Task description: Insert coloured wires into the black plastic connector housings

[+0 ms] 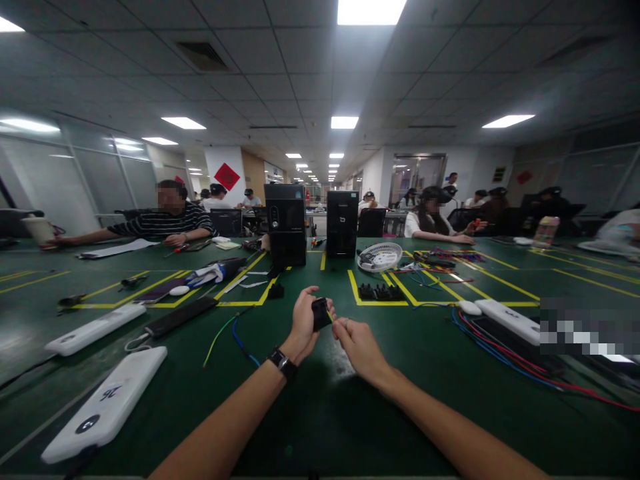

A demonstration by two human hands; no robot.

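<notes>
My left hand (302, 323), with a dark watch on its wrist, is closed around a small black block (320, 315) above the green table. Beside it my right hand (357, 341) pinches a thin yellowish wire (331, 317) at the block's right edge. Whether the wire's end sits inside the block I cannot tell. To the left of my hands lie a green wire (215, 343) and a blue wire (242, 341). Several black parts (381, 292) stand in a yellow-taped area beyond my right hand, and a small black piece (275, 291) lies beyond my left.
Two black computer towers (285, 230) (342, 227) stand ahead. A white basket (379, 257) is right of them. White power banks (107, 403) (507, 320) lie on both sides, with red and blue wires (520, 373) at right. Co-workers (165, 217) (433, 217) sit across the table.
</notes>
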